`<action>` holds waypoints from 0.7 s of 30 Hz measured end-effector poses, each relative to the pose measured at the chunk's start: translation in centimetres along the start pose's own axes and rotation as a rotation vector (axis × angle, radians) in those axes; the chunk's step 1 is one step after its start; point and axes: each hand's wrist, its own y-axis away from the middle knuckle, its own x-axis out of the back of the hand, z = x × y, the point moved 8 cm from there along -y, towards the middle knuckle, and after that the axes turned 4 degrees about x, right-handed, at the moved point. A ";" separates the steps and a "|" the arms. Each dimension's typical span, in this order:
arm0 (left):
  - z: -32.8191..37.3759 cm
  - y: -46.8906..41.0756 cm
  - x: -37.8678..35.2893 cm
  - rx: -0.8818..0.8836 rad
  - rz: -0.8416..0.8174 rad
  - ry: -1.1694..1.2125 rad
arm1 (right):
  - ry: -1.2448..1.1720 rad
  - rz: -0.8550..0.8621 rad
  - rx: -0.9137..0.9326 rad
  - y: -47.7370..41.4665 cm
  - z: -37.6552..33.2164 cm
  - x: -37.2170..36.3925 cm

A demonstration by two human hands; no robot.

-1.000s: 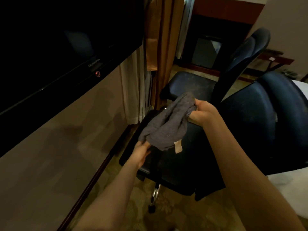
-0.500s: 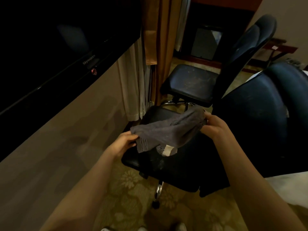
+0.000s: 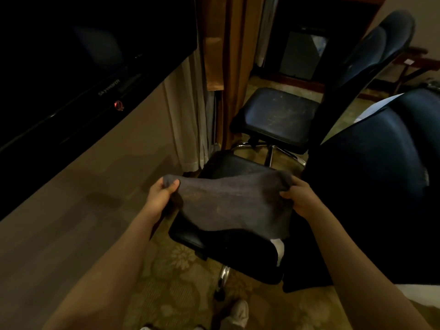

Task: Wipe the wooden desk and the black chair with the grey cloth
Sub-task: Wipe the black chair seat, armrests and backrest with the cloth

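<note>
Hands had pulled the bunched grey cloth taut; left hand and right hand each pinched a top corner; it hung above the black chair seat, seemingly readied for wiping.

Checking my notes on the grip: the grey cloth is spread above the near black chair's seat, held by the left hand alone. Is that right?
No. The head view shows both hands holding it: the left hand and right hand each grip a corner of the grey cloth, spread above the near black chair's seat.
</note>
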 end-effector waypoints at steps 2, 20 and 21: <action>0.4 -0.8 0.0 -0.041 0.034 -0.030 | 0.186 0.053 0.035 -0.6 0.3 -0.1; 4.6 -6.5 1.1 -0.187 -0.048 -0.899 | 0.393 -0.162 -0.134 -5.0 1.4 -2.0; 5.1 -6.7 1.2 -0.212 -0.028 -0.944 | 0.625 -0.141 -0.074 -5.1 0.9 -2.0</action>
